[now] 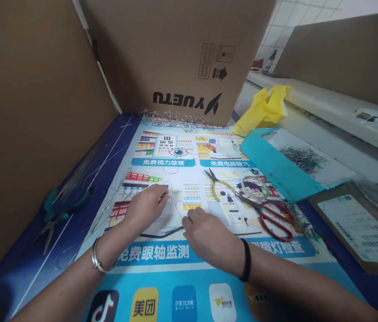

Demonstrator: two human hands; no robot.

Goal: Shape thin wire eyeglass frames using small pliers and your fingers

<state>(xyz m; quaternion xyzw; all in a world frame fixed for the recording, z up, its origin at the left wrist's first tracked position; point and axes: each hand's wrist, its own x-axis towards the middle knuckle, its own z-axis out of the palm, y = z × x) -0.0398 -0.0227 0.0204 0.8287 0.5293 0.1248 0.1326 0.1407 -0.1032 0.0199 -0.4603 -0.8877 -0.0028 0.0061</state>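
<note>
My left hand (147, 205) is closed, thumb and fingers pinched together over the printed sheet, with a silver bangle on the wrist. A thin wire curves beside its fingertips. To the right and a little nearer, my right hand (209, 237) is curled with its fingers pressed together, a black band around the wrist. Another bend of thin wire (177, 206) rises by its fingertips. The exact grip on the wire is hard to see. Beyond the right hand lie yellow-handled pliers (220, 184) and red-handled scissors (272, 218).
Teal-handled pliers (62, 206) and loose wires lie left. A roll of tape (255, 187) sits near the scissors. At right are a turquoise folder (271, 167) with a heap of small wire pieces (303, 158), a yellow bag (264, 109) and a labelled parcel (359, 228). Cardboard (175, 53) walls the back.
</note>
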